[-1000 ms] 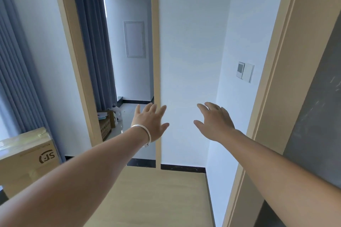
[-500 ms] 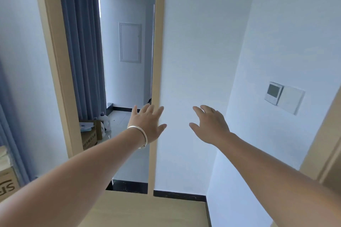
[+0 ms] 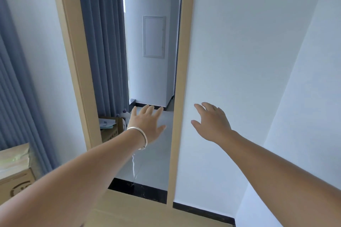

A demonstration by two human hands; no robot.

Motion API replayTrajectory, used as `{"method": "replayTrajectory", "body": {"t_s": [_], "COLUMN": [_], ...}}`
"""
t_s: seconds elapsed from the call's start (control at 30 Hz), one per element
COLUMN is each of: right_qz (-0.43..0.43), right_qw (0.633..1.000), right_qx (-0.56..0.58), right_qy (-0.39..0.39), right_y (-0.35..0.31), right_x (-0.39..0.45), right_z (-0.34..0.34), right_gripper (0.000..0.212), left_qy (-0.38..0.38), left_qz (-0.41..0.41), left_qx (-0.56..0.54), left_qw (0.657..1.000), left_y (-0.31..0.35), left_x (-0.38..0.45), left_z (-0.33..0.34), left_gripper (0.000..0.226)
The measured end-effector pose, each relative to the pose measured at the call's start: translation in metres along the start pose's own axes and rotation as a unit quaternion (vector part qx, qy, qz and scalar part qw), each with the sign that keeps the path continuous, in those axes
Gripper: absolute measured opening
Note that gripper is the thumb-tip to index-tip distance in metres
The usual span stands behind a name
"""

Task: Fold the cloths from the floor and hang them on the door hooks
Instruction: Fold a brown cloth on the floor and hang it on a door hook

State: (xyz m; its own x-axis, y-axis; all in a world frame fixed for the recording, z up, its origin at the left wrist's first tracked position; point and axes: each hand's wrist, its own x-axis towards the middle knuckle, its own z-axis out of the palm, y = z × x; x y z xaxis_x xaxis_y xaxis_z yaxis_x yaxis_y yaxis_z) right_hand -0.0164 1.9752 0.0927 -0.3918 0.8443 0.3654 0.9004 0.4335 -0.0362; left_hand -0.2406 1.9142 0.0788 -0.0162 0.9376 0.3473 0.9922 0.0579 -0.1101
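Both my hands out ahead, holding nothing. Left hand [image 3: 146, 125] (silver bangle [image 3: 138, 134] at wrist) fingers spread, before the doorway [image 3: 153, 79]. Right hand [image 3: 212, 123] fingers relaxed, before the white wall [image 3: 239, 61]. Cloths, door hooks: not in view.

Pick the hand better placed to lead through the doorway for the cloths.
Probably left: the left hand is open in front of the doorway opening, while the right hand, also open, faces the white wall.
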Motion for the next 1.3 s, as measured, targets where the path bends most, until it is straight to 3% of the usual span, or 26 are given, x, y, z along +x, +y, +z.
{"method": "replayTrajectory", "body": {"t_s": [0.33,0.6,0.9,1.3], "right_qz": [-0.162,-0.274,-0.365,-0.473], "right_qw": [0.985,0.956,0.921,0.868], "right_qx": [0.049,0.099,0.138,0.142], "right_qy": [0.029,0.018,-0.01,-0.045], "right_y": [-0.029,-0.098,-0.229,-0.463], "right_x": [0.166,0.244,0.279,0.318], "right_z": [0.06,0.093,0.127,0.168], "right_gripper": [0.056,0.059,0.062,0.062], "left_qy": [-0.022,-0.064,-0.08,-0.066], "left_qz": [-0.144,-0.255,-0.354,-0.478], "left_qx": [0.057,0.1,0.113,0.115], "left_qw": [0.988,0.96,0.925,0.868], "left_y": [-0.078,-0.141,-0.248,-0.453], "left_x": [0.088,0.076,0.039,-0.047], "left_z": [0.043,0.054,0.062,0.095], "left_gripper": [0.063,0.064,0.066,0.07]}}
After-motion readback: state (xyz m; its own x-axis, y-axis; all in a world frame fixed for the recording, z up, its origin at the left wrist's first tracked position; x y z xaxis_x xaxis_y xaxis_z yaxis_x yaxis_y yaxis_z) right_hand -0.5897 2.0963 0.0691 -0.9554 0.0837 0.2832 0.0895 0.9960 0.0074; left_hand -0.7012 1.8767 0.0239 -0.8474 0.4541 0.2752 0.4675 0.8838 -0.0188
